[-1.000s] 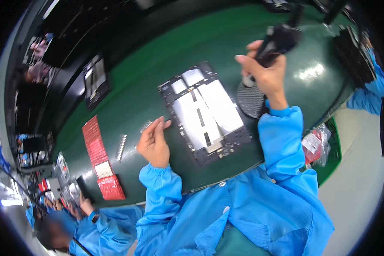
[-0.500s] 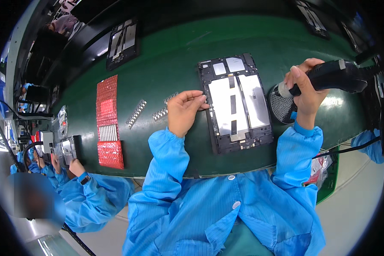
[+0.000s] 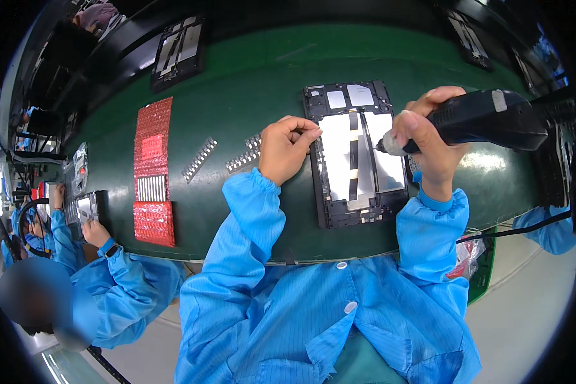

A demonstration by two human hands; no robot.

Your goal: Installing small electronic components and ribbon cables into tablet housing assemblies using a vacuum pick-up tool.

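An opened tablet [image 3: 336, 169] lies on the green bench before me, showing silver panels, dark strips and a black frame. At its left edge is my left hand [image 3: 283, 147], thumb and fingers pinched together against the frame. Whatever is between those fingertips is too small to make out. My right hand [image 3: 434, 150] grips a black electric screwdriver [image 3: 486, 118], its pale nose and dark tip slanting over the tablet's right-hand silver panel. I cannot tell whether the tip touches. A round perforated dish [image 3: 413, 168] is mostly hidden behind my right hand.
Left of the tablet lie strips of small parts [image 3: 200, 160] and a red bubble-wrap sheet [image 3: 153, 221] holding pale strips. Another tablet [image 3: 178, 54] rests at the far left, one more [image 3: 469, 38] at the far right. A co-worker's hand [image 3: 96, 233] works at the left.
My right hand has brought the screwdriver left, from over the round dish to over the tablet. My left hand has slid a little farther up the tablet's left edge.
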